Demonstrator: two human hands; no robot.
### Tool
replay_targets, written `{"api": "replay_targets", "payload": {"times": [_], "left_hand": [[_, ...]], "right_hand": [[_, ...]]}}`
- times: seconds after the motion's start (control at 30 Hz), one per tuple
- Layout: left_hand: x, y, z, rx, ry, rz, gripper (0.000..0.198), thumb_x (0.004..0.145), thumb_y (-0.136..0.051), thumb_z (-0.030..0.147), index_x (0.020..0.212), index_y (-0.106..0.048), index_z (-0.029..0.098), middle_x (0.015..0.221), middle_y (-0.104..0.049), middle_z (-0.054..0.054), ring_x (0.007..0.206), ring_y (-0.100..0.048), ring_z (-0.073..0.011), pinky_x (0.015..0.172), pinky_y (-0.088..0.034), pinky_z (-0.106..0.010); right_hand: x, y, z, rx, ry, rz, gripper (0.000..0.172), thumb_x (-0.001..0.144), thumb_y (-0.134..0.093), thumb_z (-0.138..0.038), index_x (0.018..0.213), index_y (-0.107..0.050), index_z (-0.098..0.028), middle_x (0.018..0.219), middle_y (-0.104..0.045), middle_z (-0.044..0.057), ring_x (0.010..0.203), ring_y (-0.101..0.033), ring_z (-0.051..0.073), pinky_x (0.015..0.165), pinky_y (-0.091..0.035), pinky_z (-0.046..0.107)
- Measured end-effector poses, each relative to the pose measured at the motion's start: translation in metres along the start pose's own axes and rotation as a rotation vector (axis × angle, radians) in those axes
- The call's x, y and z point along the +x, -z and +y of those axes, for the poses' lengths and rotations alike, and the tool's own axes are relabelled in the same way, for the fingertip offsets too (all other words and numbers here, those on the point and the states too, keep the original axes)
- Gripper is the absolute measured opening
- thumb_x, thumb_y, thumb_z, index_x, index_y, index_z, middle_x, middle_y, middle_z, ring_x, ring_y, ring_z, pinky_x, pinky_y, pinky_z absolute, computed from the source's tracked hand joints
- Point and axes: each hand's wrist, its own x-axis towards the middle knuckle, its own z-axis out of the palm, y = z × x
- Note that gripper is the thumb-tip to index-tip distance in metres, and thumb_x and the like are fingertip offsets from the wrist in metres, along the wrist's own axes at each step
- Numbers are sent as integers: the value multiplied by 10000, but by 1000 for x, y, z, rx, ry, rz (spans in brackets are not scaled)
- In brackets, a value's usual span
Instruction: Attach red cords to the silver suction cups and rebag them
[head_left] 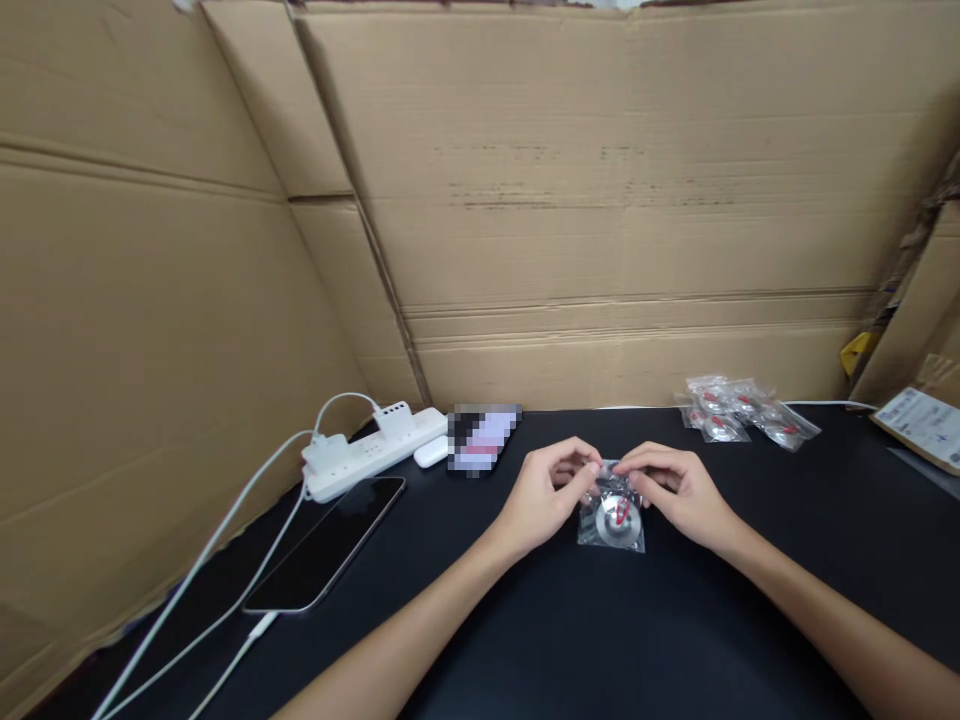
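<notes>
A small clear plastic bag (590, 530) lies on the black table before me. Inside it are a round silvery metal disc (609, 530) and something small and red (622, 511). My left hand (550, 487) pinches the bag's far left corner between thumb and fingertips. At the far right corner, my right hand (676, 490) holds the same edge with its thumb and forefinger. The bag's upper edge is partly hidden by the fingers.
Several similar bagged discs (720, 410) lie in a pile at the back right. To the left are a white power strip (382, 455) with cables, a dark tablet (330, 545) and a phone (484, 440). Cardboard walls (525, 200) enclose the table; a labelled packet (922, 425) sits far right.
</notes>
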Motion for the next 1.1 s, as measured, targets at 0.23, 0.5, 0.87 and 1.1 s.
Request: {"api": "replay_targets", "payload": {"times": [0.23, 0.5, 0.87, 1.1], "left_hand": [[-3, -6, -3, 33, 2, 25, 157, 883, -607, 289, 996, -613, 180, 833, -671, -48, 676, -644, -163, 580, -540, -262], [-3, -5, -1, 78, 97, -75, 180, 843, -652, 325, 936, -648, 170, 715, -644, -15, 576, -603, -138, 525, -491, -236], [3, 15, -4, 351, 62, -222, 295, 884, -584, 339, 686, -706, 157, 560, -622, -13, 525, -552, -124, 513, -391, -206], [4, 17, -8, 320, 68, -207, 276, 870, -605, 355, 712, -711, 155, 617, -638, -22, 496, -555, -115, 473, -422, -196]], "right_hand": [[1, -1, 4, 41, -82, 55, 224, 843, -696, -380, 979, -638, -212, 886, -658, 49, 849, -635, 193, 740, -534, 310], [0, -1, 7, -109, -79, -51, 235, 867, -655, -398, 769, -693, -187, 725, -679, 28, 688, -630, 181, 641, -494, 290], [6, 12, 10, 12, -229, -239, 295, 852, -662, -442, 802, -713, -156, 717, -744, 57, 571, -658, 160, 586, -527, 288], [8, 27, 10, 95, -281, -269, 311, 806, -707, -460, 798, -716, -150, 693, -744, 61, 538, -675, 156, 547, -562, 289]]}}
